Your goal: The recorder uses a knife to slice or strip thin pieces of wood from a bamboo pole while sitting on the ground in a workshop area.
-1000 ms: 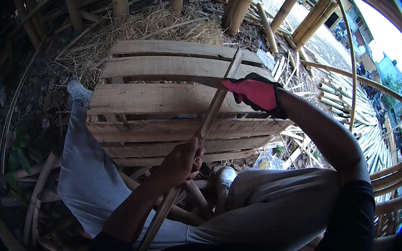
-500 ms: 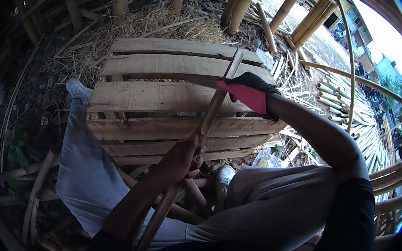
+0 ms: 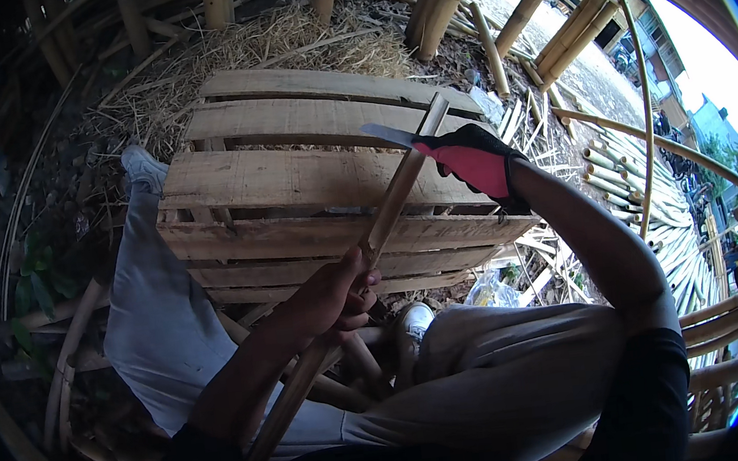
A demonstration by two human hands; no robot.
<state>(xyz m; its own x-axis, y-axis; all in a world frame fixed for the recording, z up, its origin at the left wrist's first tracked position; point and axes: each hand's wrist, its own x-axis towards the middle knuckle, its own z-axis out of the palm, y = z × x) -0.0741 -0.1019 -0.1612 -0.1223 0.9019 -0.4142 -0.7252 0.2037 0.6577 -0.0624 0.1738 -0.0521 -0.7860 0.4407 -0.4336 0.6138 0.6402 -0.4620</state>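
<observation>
A long bamboo strip (image 3: 397, 193) slants up from my lap, its far end over a wooden pallet (image 3: 255, 172). My bare left hand (image 3: 345, 298) is wrapped round the strip at about its middle. My right hand (image 3: 472, 161), in a pink and black glove, is closed on a knife whose handle is hidden in the grip. The knife's pale blade (image 3: 386, 134) points left and crosses the strip near its far end. Whether the edge bites into the strip, I cannot tell.
Dry straw (image 3: 304, 44) lies behind the pallet. Thick bamboo posts (image 3: 444, 2) stand at the back. Cut bamboo poles (image 3: 655, 209) are piled at the right. Clear plastic (image 3: 491, 291) lies near my shoe (image 3: 416, 320). My legs flank the space under the strip.
My right hand has moved slightly right with the knife, and more of the blade now shows clearly. My left hand keeps its hold, with the strip barely shifted.
</observation>
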